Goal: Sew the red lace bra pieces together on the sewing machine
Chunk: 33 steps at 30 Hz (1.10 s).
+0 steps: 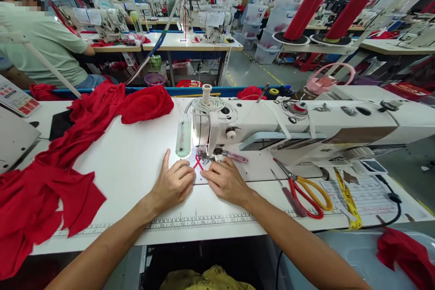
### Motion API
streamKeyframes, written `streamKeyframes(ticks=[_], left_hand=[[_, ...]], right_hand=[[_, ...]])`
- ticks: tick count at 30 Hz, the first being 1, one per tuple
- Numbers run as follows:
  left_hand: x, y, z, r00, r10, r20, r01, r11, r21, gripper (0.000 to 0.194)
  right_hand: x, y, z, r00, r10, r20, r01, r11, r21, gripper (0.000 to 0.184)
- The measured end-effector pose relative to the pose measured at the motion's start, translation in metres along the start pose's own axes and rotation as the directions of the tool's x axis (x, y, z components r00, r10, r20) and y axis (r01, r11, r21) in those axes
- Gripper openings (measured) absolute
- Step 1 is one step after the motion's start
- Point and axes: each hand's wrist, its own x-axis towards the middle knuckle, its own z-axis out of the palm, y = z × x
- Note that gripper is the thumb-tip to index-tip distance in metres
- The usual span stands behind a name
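A narrow red fabric strip (198, 161) lies crossed over itself beneath the presser foot (203, 153) of a white sewing machine (244, 120). My left hand (174, 180) rests on the table just left of the needle, its fingertips closed on the strip's left end and its thumb sticking out. From the other side, my right hand (227, 181) pinches the right end between thumb and fingers. The fingertips hide both tips of the strip. Close behind my right fingers is a pink-handled tool (234, 157), partly covered by the machine.
Red fabric (73, 145) is heaped along the table's left side. To the right lie orange-and-red scissors (307, 190), an awl-like tool (290, 195), a yellow tape measure (348, 199) and papers. A plastic bin (326, 247) stands below right. A co-worker (44, 41) sits at the far left.
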Motion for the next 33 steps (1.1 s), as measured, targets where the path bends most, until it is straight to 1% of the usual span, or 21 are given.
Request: streamKeyframes(ticks=[3, 8, 12, 15, 23, 27, 30, 33], left_hand=[[0.000, 0.000, 0.000, 1.000, -0.003, -0.012, 0.003, 1.000, 0.001, 0.013], [0.000, -0.001, 0.003, 0.997, -0.053, -0.053, 0.056, 0.996, 0.072, 0.016], [0.003, -0.002, 0.007, 0.999, -0.043, -0.033, 0.047, 0.990, 0.136, 0.016], [0.003, -0.003, 0.009, 0.999, -0.028, -0.016, 0.030, 0.984, 0.178, 0.019], [0.001, -0.006, 0.008, 0.996, -0.081, 0.046, 0.075, 0.989, 0.125, 0.026], [0.002, -0.007, 0.006, 0.992, -0.090, 0.084, 0.082, 0.992, 0.096, 0.028], [0.003, -0.007, 0.006, 0.993, -0.085, 0.083, 0.078, 0.993, 0.090, 0.031], [0.003, -0.007, 0.006, 0.993, -0.090, 0.082, 0.082, 0.992, 0.093, 0.034]], right_hand=[[0.001, -0.001, -0.001, 1.000, -0.003, -0.006, 0.003, 1.000, -0.021, 0.027], [0.005, -0.003, 0.000, 1.000, -0.002, 0.015, 0.004, 0.991, -0.130, 0.034], [0.008, -0.004, 0.003, 0.999, -0.009, 0.038, 0.016, 0.982, -0.188, 0.032], [0.008, -0.006, 0.004, 0.999, -0.010, 0.035, 0.018, 0.975, -0.221, 0.032], [0.004, -0.007, 0.007, 0.997, 0.025, 0.067, -0.011, 0.980, -0.199, 0.037], [0.004, -0.006, 0.006, 0.998, 0.008, 0.067, 0.007, 0.976, -0.216, 0.036], [0.004, -0.007, 0.005, 0.999, 0.003, 0.047, 0.008, 0.973, -0.230, 0.035], [0.001, -0.006, 0.007, 0.998, 0.024, 0.058, -0.010, 0.974, -0.227, 0.037]])
